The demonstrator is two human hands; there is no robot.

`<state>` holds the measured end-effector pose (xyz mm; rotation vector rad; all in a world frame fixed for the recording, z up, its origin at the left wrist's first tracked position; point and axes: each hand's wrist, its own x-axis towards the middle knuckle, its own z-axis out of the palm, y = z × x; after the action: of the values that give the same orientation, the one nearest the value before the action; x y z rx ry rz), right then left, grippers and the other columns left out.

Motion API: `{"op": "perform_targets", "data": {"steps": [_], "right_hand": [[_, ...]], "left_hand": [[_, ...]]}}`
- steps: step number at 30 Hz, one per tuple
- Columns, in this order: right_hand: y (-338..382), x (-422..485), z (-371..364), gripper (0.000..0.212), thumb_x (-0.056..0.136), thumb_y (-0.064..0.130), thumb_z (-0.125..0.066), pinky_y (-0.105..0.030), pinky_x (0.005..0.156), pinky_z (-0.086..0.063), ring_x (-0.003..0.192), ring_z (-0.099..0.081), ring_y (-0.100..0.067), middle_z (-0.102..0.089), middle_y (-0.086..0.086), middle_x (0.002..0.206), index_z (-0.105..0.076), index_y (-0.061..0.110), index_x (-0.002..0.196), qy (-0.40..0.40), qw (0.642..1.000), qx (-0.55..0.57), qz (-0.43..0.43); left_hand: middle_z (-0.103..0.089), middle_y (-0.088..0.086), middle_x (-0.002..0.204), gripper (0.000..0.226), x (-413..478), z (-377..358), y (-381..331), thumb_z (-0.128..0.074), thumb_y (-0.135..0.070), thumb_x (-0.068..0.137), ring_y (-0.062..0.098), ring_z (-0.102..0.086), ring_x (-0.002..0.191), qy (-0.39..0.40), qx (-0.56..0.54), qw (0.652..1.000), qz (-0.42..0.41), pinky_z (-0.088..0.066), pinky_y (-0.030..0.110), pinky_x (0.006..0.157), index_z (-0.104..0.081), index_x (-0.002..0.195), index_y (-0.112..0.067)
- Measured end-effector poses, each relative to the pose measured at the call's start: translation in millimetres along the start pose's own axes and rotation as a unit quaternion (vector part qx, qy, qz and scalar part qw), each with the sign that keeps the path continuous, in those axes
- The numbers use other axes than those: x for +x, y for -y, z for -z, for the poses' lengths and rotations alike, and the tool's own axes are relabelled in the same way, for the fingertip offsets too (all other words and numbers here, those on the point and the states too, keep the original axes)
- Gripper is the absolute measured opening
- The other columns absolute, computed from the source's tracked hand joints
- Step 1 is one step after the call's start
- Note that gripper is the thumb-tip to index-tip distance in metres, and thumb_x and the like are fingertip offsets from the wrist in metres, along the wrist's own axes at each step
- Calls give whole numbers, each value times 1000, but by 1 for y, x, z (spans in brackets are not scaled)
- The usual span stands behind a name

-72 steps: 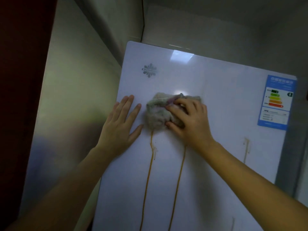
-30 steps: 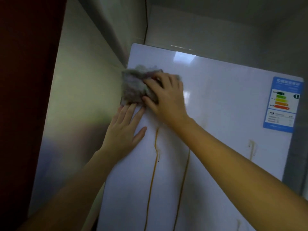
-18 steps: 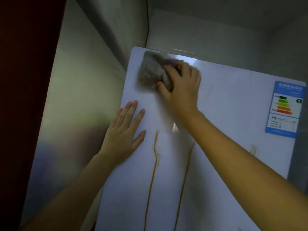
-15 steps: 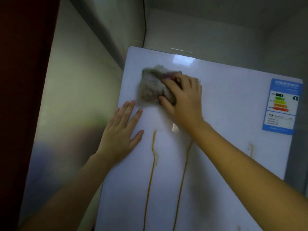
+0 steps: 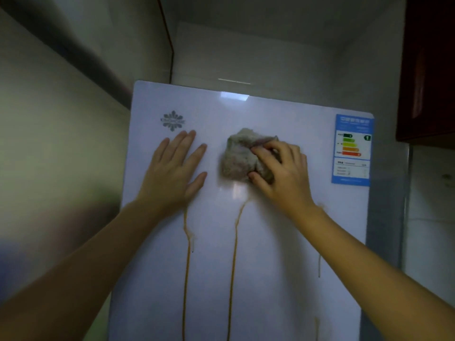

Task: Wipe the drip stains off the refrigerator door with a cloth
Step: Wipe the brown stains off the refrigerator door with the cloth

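The cloth [image 5: 238, 156] has slid across the refrigerator door [image 5: 275, 279] from above the left-hand streak to above the next one over, uncovering the emblem [image 5: 172, 120]. The left hand [image 5: 174, 173] has kept its place.

Two bare forearms reach in from 7 and 5 o'clock. The left hand lies flat on the door with its fingers straight and spread, holding nothing. At its 3 o'clock, close by but not touching, the right hand [image 5: 283, 173] grips the one grey, bunched cloth, with the fingers curled over its right half and the thumb under its lower edge, pressing it to the door's upper middle.

Four brown drip streaks [image 5: 232, 267] show on the white door:
- Two are long, one running down from under the left wrist and one from just below the cloth, both toward 6 o'clock.
- One is shorter, just past the right forearm.
- One is a faint trace near the bottom edge at 5 o'clock.

One blue energy label [image 5: 352, 148] sits in the door's corner at 2 o'clock. The one emblem is at 11 o'clock, just above the left fingertips. Beyond the door, one dark red cabinet [image 5: 428, 70] hangs at 2 o'clock, and a pale wall [image 5: 61, 156] runs along 9 o'clock.
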<state>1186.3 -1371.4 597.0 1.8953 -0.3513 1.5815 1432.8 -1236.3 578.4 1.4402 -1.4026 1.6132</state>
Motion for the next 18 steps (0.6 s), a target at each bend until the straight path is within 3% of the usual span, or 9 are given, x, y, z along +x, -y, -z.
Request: {"op": "perform_targets", "data": {"steps": [5, 9, 15, 18], "right_hand": [[-23, 16, 6, 50, 87, 47, -66, -45, 97, -41, 120, -47, -29, -55, -6, 131, -64, 24, 131, -60, 991, 29, -118], [5, 49, -9, 49, 84, 49, -65, -46, 101, -38, 120, -46, -28, -54, -4, 130, -65, 28, 129, -104, 970, 64, -212], [25, 33, -17, 51, 87, 47, -69, -42, 101, -37, 120, -48, -28, -57, -6, 132, -64, 25, 134, -38, 998, 41, -33], [-21, 10, 0, 50, 88, 45, -69, -45, 97, -40, 117, -48, -29, -58, -8, 129, -66, 22, 132, -57, 997, 18, -46]], "left_hand": [[-37, 21, 161, 62, 14, -14, -15, -40, -48, 101, 39, -37, 149, -10, 10, 1000, -4, -30, 57, 121, -49, 149, -11], [-37, 20, 161, 62, 12, -18, -15, -41, -49, 101, 38, -36, 149, -29, 9, 1000, -3, -28, 57, 121, -50, 149, -11], [-38, 20, 161, 61, 11, -18, -11, -42, -50, 101, 36, -36, 150, -34, 4, 999, -12, -28, 56, 122, -53, 145, -10], [-30, 17, 165, 64, 9, -20, -9, -37, -51, 102, 34, -29, 153, -23, 3, 1000, -15, -25, 54, 124, -43, 154, -14]]}}
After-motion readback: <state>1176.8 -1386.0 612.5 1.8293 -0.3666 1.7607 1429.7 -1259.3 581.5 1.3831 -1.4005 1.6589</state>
